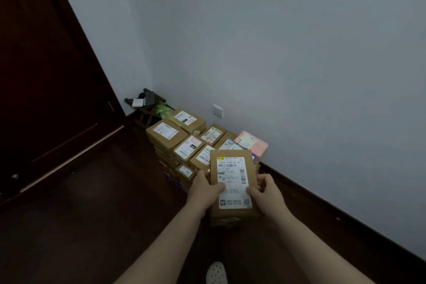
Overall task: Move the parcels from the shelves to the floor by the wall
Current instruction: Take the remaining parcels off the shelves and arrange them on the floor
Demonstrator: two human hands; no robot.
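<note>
Far left: tall dark brown wooden door [46, 76], nothing to do with the job. Dark wooden floor [92, 191] spreading out below it. Back in the corner, a small dark rack [147, 100] with some clutter on top, too dim to make out. Right beside that, the pile of brown cardboard parcels with white labels [168, 134], already a few deep on the floor, tight against the pale grey wall [299, 53].

Then the left hand [205, 188], clamped on the left edge of a flat brown cardboard box with a long white shipping label [232, 177]. Thumb on top by the label, fingers curled underneath. Box held in the air, just in front of and above the pile, not down yet. Something brown showing right under it too, maybe a second parcel, can't tell. Right hand [265, 193] mirroring on the right edge, thumb on the label, fingers wrapped round the side.

Looks light and stiff, going by the easy two-sided hold. Plain cardboard, so decent grip; label probably the slick bit. Best kept by the long edges, flat, then lowered onto a level spot. Pink box [253, 144] at the right end of the pile, by the wall.
</note>
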